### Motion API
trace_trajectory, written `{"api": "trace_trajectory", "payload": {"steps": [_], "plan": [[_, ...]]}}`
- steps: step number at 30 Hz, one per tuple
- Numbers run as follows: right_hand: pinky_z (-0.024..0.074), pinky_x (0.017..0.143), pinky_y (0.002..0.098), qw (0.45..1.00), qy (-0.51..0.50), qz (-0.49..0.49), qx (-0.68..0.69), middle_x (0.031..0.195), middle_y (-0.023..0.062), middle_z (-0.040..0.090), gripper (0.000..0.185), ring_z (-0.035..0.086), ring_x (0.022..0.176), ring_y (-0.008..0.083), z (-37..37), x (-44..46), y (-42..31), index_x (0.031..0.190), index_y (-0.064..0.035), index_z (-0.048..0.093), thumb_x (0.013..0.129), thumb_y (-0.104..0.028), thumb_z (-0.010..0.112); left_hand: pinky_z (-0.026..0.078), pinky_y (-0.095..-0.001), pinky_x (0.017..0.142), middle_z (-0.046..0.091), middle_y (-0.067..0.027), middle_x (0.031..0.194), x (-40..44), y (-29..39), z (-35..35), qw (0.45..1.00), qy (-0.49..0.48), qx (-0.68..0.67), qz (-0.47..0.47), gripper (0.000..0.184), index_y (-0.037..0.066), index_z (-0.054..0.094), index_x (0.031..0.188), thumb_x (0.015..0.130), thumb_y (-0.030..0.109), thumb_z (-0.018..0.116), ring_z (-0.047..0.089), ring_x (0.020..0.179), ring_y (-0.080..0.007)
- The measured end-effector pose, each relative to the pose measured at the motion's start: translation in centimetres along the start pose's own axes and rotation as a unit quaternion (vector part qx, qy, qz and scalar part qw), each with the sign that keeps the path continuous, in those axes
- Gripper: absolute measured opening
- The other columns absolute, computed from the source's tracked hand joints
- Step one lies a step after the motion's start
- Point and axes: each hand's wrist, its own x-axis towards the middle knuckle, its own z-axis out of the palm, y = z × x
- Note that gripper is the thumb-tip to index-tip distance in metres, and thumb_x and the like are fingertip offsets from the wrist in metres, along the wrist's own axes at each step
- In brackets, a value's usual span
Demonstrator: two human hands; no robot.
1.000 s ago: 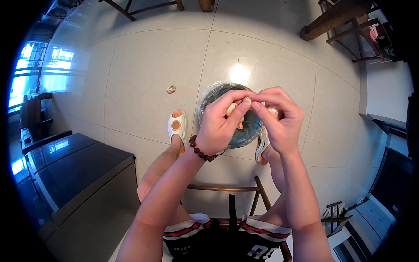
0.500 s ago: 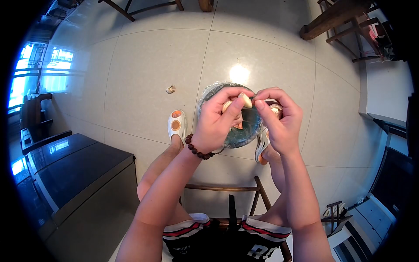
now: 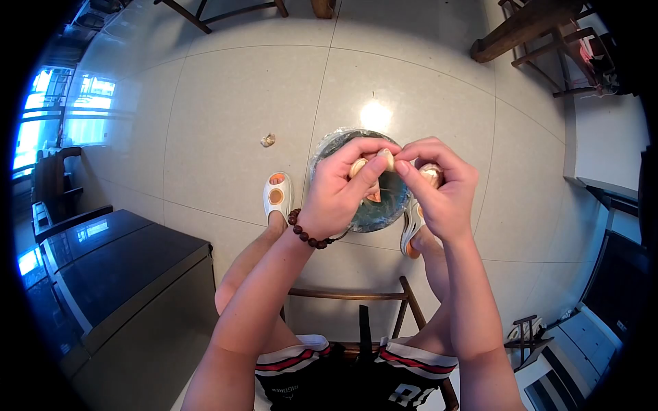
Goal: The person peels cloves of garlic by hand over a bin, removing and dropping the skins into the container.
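Observation:
A pale garlic clove (image 3: 386,160) is pinched between the thumb and forefinger of my left hand (image 3: 340,179). More garlic cloves (image 3: 358,168) are tucked in that hand's curled fingers. The thumb and forefinger tips of my right hand (image 3: 442,183) meet at the clove's right side. Against its palm, my right hand also keeps a garlic piece with purplish skin (image 3: 432,174), partly hidden by the fingers. Both hands are above a round, dark bin (image 3: 384,218) lined with clear plastic, which stands on the floor between my feet.
A small garlic-like piece (image 3: 268,140) lies on the tiled floor (image 3: 240,89) left of the bin. A dark, glossy cabinet (image 3: 130,274) stands at my left. Wooden furniture legs (image 3: 507,41) show at the far right. A wooden chair rail (image 3: 349,295) runs between my legs.
The right thumb and forefinger have moved left onto the clove, which is now tilted more upright. My left hand has barely shifted.

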Motion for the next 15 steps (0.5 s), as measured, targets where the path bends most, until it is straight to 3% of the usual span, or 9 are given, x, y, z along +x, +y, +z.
{"api": "trace_trajectory", "payload": {"steps": [8, 15], "plan": [[0.0465, 0.069, 0.0225, 0.994, -0.028, 0.1, 0.04, 0.088, 0.0012, 0.063, 0.007, 0.057, 0.078, 0.0058, 0.37, -0.33, -0.36, 0.098, -0.0003, 0.061, 0.094, -0.004, 0.065, 0.047, -0.0196, 0.067, 0.065, 0.0006, 0.097, -0.05, -0.02, -0.14, 0.999, 0.003, 0.041, -0.008, 0.022, 0.001, 0.064, 0.119, 0.104, 0.017, 0.058, 0.056, 0.077, -0.002], [0.0451, 0.067, 0.0214, 0.992, -0.028, 0.111, 0.053, 0.085, 0.0, 0.062, 0.006, 0.055, 0.076, 0.0047, 0.3, -0.37, -0.56, 0.099, -0.0005, 0.06, 0.096, -0.005, 0.064, 0.046, -0.0195, 0.067, 0.065, 0.0006, 0.095, 0.01, 0.11, -0.21, 0.999, -0.003, 0.024, -0.021, 0.022, 0.001, 0.062, 0.119, 0.105, 0.017, 0.058, 0.055, 0.077, -0.0012]]}}
